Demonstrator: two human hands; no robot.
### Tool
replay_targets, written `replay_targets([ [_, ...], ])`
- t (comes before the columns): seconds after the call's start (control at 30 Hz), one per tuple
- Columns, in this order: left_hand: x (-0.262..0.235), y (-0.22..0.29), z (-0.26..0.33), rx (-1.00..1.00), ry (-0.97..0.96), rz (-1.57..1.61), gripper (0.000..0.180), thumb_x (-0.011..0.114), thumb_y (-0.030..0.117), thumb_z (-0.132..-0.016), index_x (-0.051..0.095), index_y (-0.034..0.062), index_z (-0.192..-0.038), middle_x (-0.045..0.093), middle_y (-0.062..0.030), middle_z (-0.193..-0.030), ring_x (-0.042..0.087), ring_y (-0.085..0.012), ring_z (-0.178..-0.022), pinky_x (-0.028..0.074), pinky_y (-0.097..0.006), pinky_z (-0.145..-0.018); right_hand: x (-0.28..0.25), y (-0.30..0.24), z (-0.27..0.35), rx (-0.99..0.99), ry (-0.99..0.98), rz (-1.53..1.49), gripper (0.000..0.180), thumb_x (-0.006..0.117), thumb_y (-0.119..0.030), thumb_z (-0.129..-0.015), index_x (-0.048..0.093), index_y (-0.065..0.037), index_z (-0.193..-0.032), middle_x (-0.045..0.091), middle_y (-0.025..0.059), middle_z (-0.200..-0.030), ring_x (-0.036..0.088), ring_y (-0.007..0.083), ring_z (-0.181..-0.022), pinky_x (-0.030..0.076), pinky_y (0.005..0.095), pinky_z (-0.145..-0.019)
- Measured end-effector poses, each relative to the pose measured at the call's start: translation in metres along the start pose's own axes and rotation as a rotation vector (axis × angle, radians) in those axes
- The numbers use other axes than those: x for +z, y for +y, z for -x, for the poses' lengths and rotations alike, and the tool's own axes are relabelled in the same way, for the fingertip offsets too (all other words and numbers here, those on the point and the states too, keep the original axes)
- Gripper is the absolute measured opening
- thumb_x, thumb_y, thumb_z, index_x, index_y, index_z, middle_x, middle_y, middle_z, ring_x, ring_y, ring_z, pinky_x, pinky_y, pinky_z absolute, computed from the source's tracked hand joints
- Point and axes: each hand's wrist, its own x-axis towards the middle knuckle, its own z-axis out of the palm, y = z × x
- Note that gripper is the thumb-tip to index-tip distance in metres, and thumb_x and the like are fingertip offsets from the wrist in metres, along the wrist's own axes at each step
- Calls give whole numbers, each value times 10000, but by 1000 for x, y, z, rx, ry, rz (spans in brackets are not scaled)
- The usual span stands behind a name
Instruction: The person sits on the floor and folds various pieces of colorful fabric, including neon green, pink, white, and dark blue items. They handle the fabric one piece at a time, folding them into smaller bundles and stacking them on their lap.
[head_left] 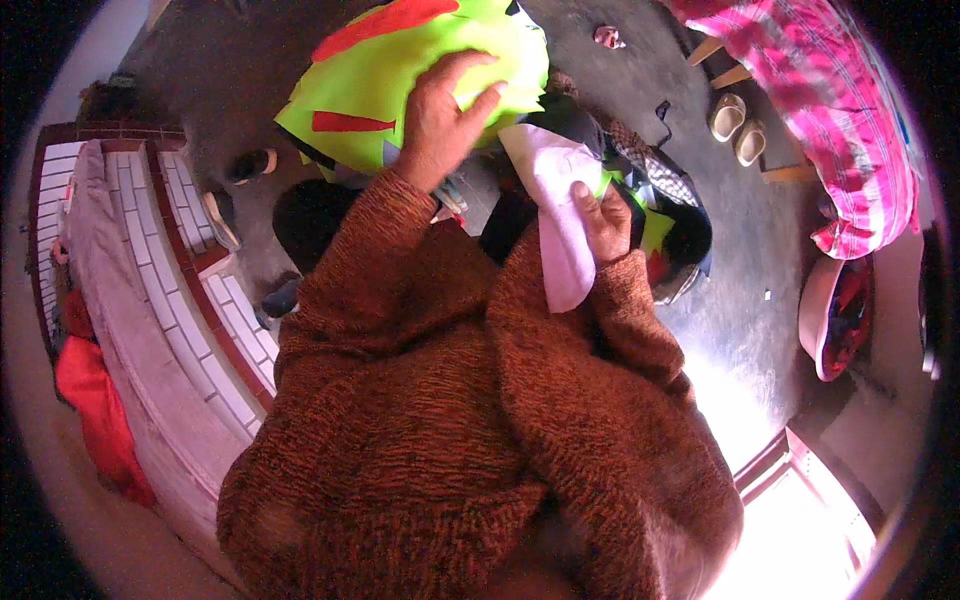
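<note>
left hand (445, 115) flat on green cloth (400, 80); right hand (603, 220) grips pink cloth (560, 215).

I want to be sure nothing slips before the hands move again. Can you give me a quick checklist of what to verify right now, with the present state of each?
1. Left hand flat on the neon yellow-green garment: ok, palm and fingers rest on it.
2. Right hand gripping the pale pink cloth: ok, thumb and fingers pinch its edge.
3. Pink cloth free of the pile: cannot tell, its lower end hangs against the brown sleeve.
4. Yellow-green garment lying smooth: not ok, it is rumpled, with red patches showing.
5. Dark heap of clothes beneath clear of the hands: cannot tell, mostly hidden.
6. Floor nearby: not ok, a pair of slippers lies there.
</note>
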Motion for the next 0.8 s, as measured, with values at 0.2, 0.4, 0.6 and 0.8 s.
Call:
replay_targets([
  [0.2, 39, 49, 40, -160, -202, 228, 177, 674, 97, -709, 563, 42, -837, 550, -69, -733, 537, -183, -605, 442, -294, -555, 13, -8, 2, -66, -53, 24, 265, 594, -89, -845, 553, -16, -1097, 585, 37, -1037, 544, 114, -899, 438, 249, -800],
  [0.4, 54, 43, 52, -291, -304, 271, 218, 686, 109, -694, 523, 37, -820, 550, -85, -736, 560, -209, -631, 454, -304, -568, 7, 7, 1, -165, -58, 189, 317, 649, 26, -746, 575, -9, -1052, 583, 89, -1026, 552, 173, -951, 431, 292, -845],
  [0.6, 58, 44, 57, -374, -277, 278, 258, 708, 103, -674, 508, 31, -821, 575, -78, -724, 572, -166, -615, 460, -297, -559, 5, 12, -1, -298, -70, 241, 289, 673, 19, -731, 579, -8, -1003, 581, 79, -1007, 547, 160, -943, 433, 290, -840],
  [0.8, 63, 33, 64, -390, -271, 385, 235, 698, 68, -687, 507, 35, -819, 572, -53, -686, 565, -124, -602, 458, -275, -555, 6, 8, -1, -244, -59, 231, 225, 670, -18, -756, 591, -14, -967, 584, 62, -996, 535, 140, -913, 421, 271, -829],
])
